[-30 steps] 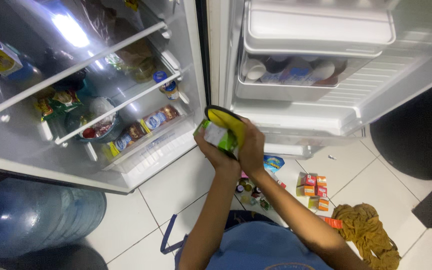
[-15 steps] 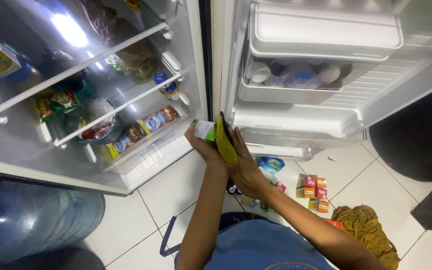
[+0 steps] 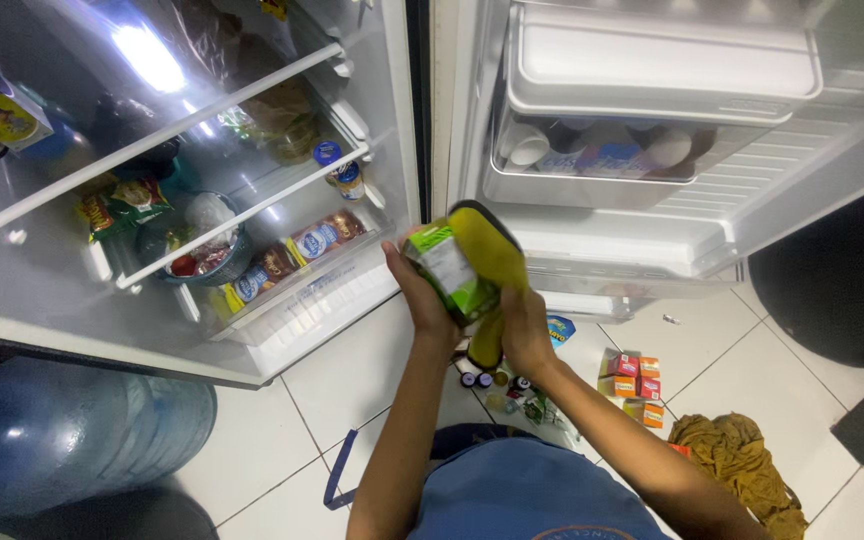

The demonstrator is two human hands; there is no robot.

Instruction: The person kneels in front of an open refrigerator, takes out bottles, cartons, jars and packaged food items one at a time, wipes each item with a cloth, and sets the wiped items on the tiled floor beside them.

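- A green and white carton (image 3: pixel 444 272) is held up in front of the open fridge, about mid-scene, over the white tiled floor (image 3: pixel 352 370).
- The left hand (image 3: pixel 420 300) cups the carton from the left and below, fingers closed around it.
- A yellow-green cloth (image 3: pixel 490 268) is draped over the carton's right side and hangs down past it.
- The right hand (image 3: pixel 526 332) is closed on the cloth, pressing it against the carton.
- Far left: the fridge body with wire shelves (image 3: pixel 167 125) holding packets, a small basket (image 3: pixel 207 250) and a jar with a blue lid (image 3: pixel 337 165); flat packets lie along the lowest shelf.
- Far right: the fridge door (image 3: pixel 652 150), with a clear bin (image 3: pixel 592 160) of small pots and bottles.
- On the floor near the person's right: a cluster of small red and orange boxes (image 3: pixel 630 378), small bottles (image 3: pixel 492 380), and a crumpled mustard cloth (image 3: pixel 737 465).
- Near left: a large blue water bottle (image 3: pixel 72 440) lies on its side.
- A dark object (image 3: pixel 842 290) stands at the right edge.
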